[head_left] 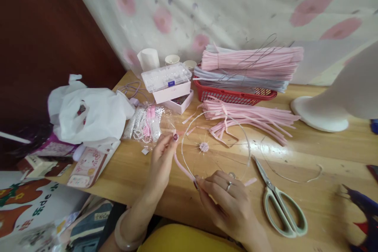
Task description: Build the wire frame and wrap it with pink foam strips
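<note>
Ring [181,147]: over the worktop [319,149], near edge gripped, visible wire mostly bare; early going, I'd say!
Strip [183,168]: pink, running hand to hand.
Left hand [163,157]: fingertips pinching the strip.
Right hand [226,197]: closed on ring and strip.
Basket [227,96]: red, heaped with pink and grey bundles.
Box [167,76]: clear, white bits inside.

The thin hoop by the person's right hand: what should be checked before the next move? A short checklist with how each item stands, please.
1. Hoop steadied: ok, it meets the right hand at the fingertips.
2. Pink strip in hand: ok, the left hand pinches it, and it runs down to the right fingertips.
3. Strip fixed to the hoop: cannot tell, the right fingers cover where they meet.
4. Hoop clear of the pink bundle: cannot tell, they overlap in view.
5. Scissors out of both hands: ok, they lie on the table.
</note>
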`<state>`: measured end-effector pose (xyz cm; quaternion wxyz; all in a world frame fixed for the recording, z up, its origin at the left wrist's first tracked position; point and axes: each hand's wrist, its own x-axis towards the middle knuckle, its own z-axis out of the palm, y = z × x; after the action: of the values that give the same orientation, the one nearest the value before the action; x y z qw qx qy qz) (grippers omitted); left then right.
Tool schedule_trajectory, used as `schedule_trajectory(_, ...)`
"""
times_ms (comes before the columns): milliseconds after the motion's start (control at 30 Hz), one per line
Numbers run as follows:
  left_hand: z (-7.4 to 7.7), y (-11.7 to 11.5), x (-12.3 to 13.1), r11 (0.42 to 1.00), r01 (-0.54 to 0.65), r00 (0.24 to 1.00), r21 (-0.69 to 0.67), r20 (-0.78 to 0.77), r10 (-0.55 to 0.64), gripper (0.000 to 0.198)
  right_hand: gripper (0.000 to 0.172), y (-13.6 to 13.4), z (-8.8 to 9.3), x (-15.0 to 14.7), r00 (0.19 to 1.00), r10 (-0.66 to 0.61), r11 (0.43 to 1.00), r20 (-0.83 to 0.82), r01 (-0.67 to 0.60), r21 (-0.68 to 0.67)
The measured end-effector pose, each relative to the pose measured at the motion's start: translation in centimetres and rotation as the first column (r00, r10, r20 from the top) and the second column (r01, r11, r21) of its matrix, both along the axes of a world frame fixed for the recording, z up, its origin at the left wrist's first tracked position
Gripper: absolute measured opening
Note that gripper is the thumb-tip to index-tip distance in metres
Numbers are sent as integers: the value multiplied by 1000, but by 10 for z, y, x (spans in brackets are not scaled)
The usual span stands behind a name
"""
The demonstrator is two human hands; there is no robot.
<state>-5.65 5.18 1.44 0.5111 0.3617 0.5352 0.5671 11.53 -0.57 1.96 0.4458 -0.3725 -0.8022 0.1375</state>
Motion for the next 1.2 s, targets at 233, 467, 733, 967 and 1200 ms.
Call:
schedule_trajectory(233,6,11,-19,995,14,985,-98,171,3,41,16,1,0,-2,1000,31,999,0,-31,9)
schedule_trajectory(467,12,13,-13,997,14,958,-75,286,8,38,17,-1,3,-2,999,45,999,-20,-45,5)
schedule_trajectory(733,5,18,-8,998,31,937,-58,350,-9,38,20,1,1,-5,997,49,998,-54,-47,30)
schedule_trajectory(967,-1,23,-4,999,3,939,-47,343,13,37,22,1,-2,-6,993,90,996,-78,-87,37)
schedule_trajectory(1200,-9,27,8,999,-51,942,11,331,44,31,20,-1,1,-4,994,89,995,-71,-86,40)
